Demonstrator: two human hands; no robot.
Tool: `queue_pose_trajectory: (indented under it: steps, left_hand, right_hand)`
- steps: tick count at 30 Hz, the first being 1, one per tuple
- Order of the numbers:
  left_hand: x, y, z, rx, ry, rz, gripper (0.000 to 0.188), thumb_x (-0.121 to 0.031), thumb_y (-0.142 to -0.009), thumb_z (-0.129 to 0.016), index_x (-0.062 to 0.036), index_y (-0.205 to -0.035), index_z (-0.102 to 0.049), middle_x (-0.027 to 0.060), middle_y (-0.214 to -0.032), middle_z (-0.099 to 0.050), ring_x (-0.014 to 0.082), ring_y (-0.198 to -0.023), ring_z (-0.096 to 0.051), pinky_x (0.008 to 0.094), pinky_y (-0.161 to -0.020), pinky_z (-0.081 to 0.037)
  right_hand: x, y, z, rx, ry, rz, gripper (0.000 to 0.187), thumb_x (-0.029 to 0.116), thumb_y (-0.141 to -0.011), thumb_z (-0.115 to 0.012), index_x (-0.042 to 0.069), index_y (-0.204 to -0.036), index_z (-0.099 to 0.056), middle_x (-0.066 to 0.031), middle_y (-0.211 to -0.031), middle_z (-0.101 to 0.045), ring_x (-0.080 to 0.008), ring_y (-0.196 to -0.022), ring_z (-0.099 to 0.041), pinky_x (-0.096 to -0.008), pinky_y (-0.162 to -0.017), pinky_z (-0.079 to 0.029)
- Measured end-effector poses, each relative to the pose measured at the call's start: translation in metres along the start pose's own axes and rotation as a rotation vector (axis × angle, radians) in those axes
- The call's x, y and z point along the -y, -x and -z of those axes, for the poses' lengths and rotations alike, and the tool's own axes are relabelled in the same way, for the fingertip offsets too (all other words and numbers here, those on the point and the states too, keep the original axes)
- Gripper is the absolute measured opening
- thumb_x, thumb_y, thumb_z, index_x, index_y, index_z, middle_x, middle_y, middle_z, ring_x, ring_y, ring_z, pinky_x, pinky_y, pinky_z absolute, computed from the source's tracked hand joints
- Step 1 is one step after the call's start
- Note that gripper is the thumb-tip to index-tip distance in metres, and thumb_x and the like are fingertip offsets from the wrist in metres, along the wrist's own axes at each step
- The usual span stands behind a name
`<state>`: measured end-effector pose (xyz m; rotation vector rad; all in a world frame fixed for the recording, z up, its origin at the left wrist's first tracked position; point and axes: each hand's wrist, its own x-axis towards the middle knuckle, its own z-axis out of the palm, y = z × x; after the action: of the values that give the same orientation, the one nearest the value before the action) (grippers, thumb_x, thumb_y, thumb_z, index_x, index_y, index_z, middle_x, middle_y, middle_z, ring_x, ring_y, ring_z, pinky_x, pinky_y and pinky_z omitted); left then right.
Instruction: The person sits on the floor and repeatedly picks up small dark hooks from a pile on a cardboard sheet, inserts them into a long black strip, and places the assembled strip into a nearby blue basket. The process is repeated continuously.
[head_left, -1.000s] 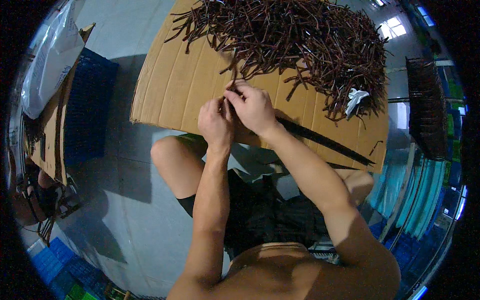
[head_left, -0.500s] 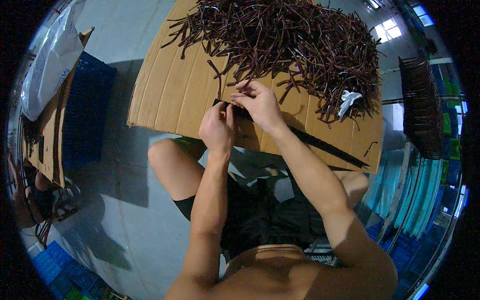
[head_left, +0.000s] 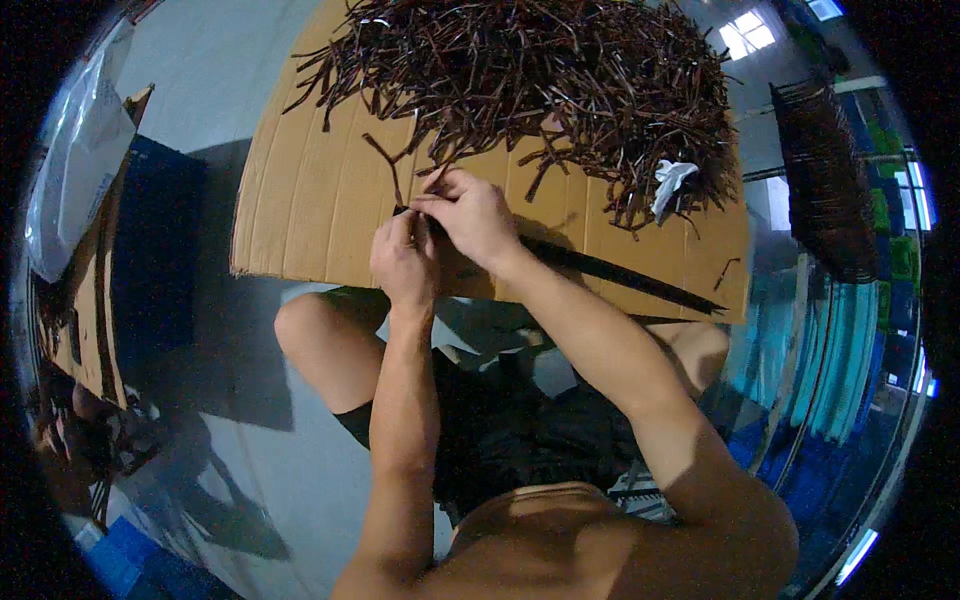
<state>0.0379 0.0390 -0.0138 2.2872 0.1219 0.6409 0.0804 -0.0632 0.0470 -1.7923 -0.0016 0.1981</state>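
Observation:
My left hand is closed, its fingertips pinching the left end of a long, narrow black strip at the cardboard's near edge. From those fingertips a forked, brown twig-like piece points away from me. Close beside it, my right hand is bent in a pinch, and a bit of thin brown piece shows at its thumb and forefinger. My fingers hide most of the contact between piece and strip. Past my right wrist the strip slants out to the right along the cardboard.
A large pile of brown twig-like pieces covers the far part of the cardboard sheet. A crumpled white scrap lies on its right side. A clear plastic bag is at far left; teal stacked items stand at right.
The whole view has shifted slightly, so everything sits a little further left and higher. My fingertips have drawn closer together over the strip's left end.

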Motion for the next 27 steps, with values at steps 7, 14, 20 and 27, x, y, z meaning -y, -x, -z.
queue_pose_trajectory:
  steps: [7, 14, 20, 27]
  left_hand:
    - [-0.005, -0.001, 0.003, 0.038, 0.023, 0.180, 0.014, -0.018, -0.085, -0.065, -0.0052, -0.091, -0.067, 0.0129, -0.084, -0.065, 0.0299, -0.078, -0.062, 0.0370, -0.070, -0.049]
    - [-0.025, -0.001, 0.005, 0.007, 0.180, 0.145, 0.016, -0.017, -0.083, -0.067, -0.0023, -0.089, -0.067, 0.0119, -0.079, -0.066, 0.0235, -0.067, -0.064, 0.0323, -0.062, -0.051]
    - [-0.018, -0.001, 0.002, 0.044, 0.059, 0.070, 0.014, -0.015, -0.082, -0.070, -0.0029, -0.088, -0.067, 0.0121, -0.084, -0.067, 0.0269, -0.074, -0.066, 0.0328, -0.067, -0.052]
    - [-0.013, 0.000, -0.002, -0.005, 0.054, -0.022, 0.010, -0.016, -0.083, -0.066, -0.0057, -0.084, -0.065, 0.0094, -0.079, -0.064, 0.0292, -0.073, -0.061, 0.0379, -0.067, -0.048]
  right_hand:
    - [-0.008, -0.020, 0.020, 0.277, 0.272, 0.057, 0.027, 0.016, -0.077, -0.073, 0.002, -0.099, -0.064, -0.0086, -0.088, -0.067, -0.0159, -0.086, -0.063, -0.0303, -0.078, -0.049]
    - [-0.033, -0.051, 0.142, -0.211, 0.970, 0.042, 0.034, 0.014, -0.081, -0.066, -0.004, -0.106, -0.054, -0.0200, -0.093, -0.063, -0.0356, -0.086, -0.061, -0.0426, -0.074, -0.049]
    - [-0.025, -0.038, 0.112, -0.027, 0.235, -0.468, 0.018, 0.010, -0.082, -0.063, -0.003, -0.095, -0.059, -0.0109, -0.077, -0.061, -0.0165, -0.066, -0.059, -0.0292, -0.058, -0.048]
    - [-0.011, -0.004, 0.038, 0.058, 0.022, -0.046, 0.014, 0.009, -0.089, -0.061, -0.002, -0.097, -0.060, -0.0077, -0.087, -0.067, -0.0113, -0.077, -0.063, -0.0248, -0.070, -0.050]
